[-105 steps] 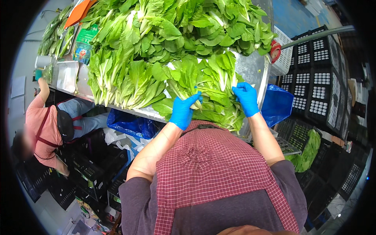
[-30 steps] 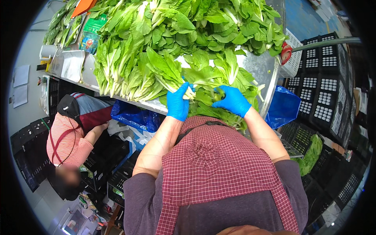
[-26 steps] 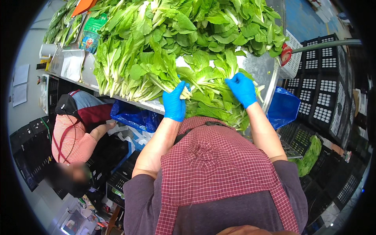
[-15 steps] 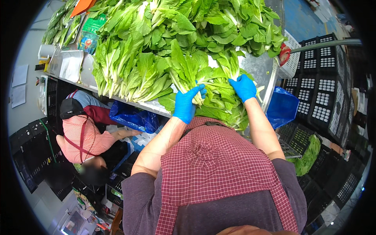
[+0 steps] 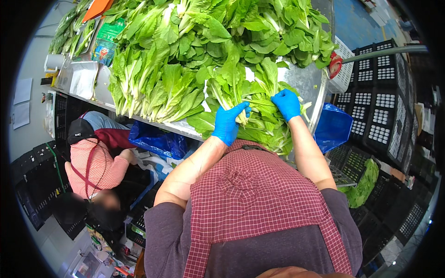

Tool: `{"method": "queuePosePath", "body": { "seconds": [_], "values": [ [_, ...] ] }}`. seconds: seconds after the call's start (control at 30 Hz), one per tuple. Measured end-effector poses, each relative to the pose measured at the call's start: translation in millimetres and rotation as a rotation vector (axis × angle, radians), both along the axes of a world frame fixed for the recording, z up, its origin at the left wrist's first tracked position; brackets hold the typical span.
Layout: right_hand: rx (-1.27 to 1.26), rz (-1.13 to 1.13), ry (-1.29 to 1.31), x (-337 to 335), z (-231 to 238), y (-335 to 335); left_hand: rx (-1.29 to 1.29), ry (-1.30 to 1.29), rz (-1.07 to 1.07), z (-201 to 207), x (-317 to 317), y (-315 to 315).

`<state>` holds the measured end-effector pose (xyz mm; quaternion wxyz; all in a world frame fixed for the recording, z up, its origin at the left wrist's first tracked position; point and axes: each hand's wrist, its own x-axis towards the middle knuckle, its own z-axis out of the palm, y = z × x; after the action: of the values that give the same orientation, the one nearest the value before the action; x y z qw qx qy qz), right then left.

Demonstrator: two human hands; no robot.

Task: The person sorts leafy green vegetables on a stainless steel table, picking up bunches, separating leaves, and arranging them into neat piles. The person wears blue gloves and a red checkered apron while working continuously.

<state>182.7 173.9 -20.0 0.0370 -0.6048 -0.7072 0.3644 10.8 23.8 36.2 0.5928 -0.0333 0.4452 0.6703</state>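
Note:
My left hand (image 5: 227,124), in a blue glove, is closed round the stem ends of a bunch of leafy greens (image 5: 228,85) that points away from me. At the right, my right hand (image 5: 286,104), gloved alike, pinches the stems of another leafy green plant (image 5: 267,76). Loose leaves (image 5: 259,123) lie between and below my hands, over the table's near edge. A row of greens with pale stems (image 5: 153,99) lies just left of my left hand. Beyond both hands rises a large heap of greens (image 5: 218,28).
The metal table (image 5: 303,76) has its right edge near my right hand. Blue plastic bags (image 5: 333,127) hang at its right and at its near left side. Black crates (image 5: 384,99) are stacked at the right. Another person (image 5: 95,167) bends low at the left.
My left hand has moved right, toward my right hand, with its bunch of greens. The right hand has barely shifted. At the left, the other person has drawn an arm back.

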Motion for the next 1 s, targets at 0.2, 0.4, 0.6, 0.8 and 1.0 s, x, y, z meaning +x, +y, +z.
{"method": "queuePosePath", "body": {
  "seconds": [0.2, 0.4, 0.6, 0.8, 1.0],
  "values": [
    [0.124, -0.110, -0.026, -12.6, 2.7, -13.2, -0.031, -0.003, 0.015, -8.6, 1.9, 0.1],
    [-0.059, -0.194, 0.314, 2.6, -19.5, -0.5, -0.024, 0.013, 0.008, -11.0, 4.3, 1.0],
    [-0.444, -0.289, 0.733, -17.8, 54.0, -27.4, -0.008, -0.003, 0.005, -3.3, 10.2, 5.0],
    [-0.187, 0.025, 0.603, -38.0, 69.7, -80.7, 0.067, -0.010, -0.087, -2.8, 9.5, 4.8],
    [-0.381, -0.014, 0.564, -42.8, 91.3, -88.3, 0.027, -0.107, -0.043, 3.6, 1.5, -3.4]
  ]
}}
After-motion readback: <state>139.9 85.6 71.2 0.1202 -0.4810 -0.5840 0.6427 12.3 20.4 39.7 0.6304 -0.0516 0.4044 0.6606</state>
